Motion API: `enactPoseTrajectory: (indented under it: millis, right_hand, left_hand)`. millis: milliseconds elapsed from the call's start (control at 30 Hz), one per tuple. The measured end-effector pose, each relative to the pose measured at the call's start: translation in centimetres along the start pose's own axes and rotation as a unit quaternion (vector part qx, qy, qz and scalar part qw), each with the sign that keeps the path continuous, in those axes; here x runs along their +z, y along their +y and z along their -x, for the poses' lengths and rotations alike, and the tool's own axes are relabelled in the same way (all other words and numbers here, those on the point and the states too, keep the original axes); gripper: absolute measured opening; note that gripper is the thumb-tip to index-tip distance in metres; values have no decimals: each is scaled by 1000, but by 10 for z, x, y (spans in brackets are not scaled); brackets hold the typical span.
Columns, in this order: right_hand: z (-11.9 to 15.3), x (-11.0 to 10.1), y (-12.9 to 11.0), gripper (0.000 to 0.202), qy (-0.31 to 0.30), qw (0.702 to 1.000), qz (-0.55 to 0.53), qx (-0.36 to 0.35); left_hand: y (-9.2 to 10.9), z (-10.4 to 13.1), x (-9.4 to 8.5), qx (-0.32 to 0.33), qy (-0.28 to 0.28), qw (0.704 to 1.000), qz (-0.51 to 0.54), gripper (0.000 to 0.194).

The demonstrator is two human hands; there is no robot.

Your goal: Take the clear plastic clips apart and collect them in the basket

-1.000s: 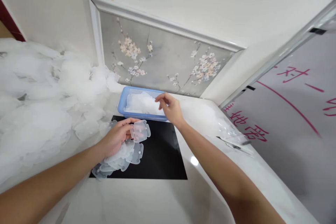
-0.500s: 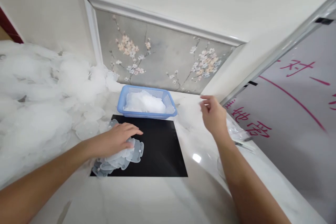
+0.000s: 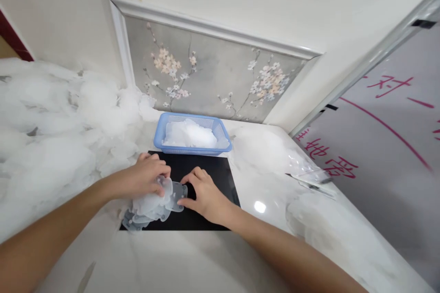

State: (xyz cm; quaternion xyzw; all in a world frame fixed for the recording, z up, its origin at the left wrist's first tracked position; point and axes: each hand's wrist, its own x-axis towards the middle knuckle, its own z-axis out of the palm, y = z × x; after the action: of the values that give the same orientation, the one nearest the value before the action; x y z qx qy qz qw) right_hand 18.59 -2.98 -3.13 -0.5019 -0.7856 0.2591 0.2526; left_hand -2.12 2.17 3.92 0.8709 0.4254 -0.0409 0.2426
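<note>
A loose stack of thin, translucent plastic pieces (image 3: 146, 215) with scalloped edges lies on the left part of a black mat (image 3: 220, 178). My left hand (image 3: 142, 176) is closed over the top of this stack, its thumb and curled fingers gripping the upper pieces. From the other side, my right hand (image 3: 208, 199) pinches the right edge of the rightmost plastic piece (image 3: 178, 196) between thumb and fingers. That piece sticks out from the stack over the mat. Just beyond the mat stands a blue basket (image 3: 195, 150) with more whitish translucent pieces inside.
A big heap of similar translucent pieces (image 3: 58, 146) covers the left of the marbled table (image 3: 178, 261). A clear plastic bag (image 3: 305, 165) lies at the right, near a whiteboard (image 3: 388, 146) with red writing. A floral wall panel (image 3: 220, 64) rises behind the basket.
My right hand has come left and down from beside the basket to the edge of the rightmost piece. My left hand has drawn slightly left, its fingers now curled in.
</note>
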Motion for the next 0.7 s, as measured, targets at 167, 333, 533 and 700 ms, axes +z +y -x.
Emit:
enactPoseTrajectory:
  millis: [167,333,533,700]
  right_hand:
    - [1,3,5,21,-3,997,-72,14]
    - [5,-20,30,10,56,948,-306,60]
    - [13,-33,58,20,96,893,-419,129]
    - [16,-31,64,30,114,830,-527,142]
  left_hand:
    - [1,-1,-1,-15,128,983,133,16]
    - [7,-6,10,-42,199,901,384,25]
    - [15,-19,37,-88,145,785,596,38]
    - [15,-23,40,-132,115,751,637,37]
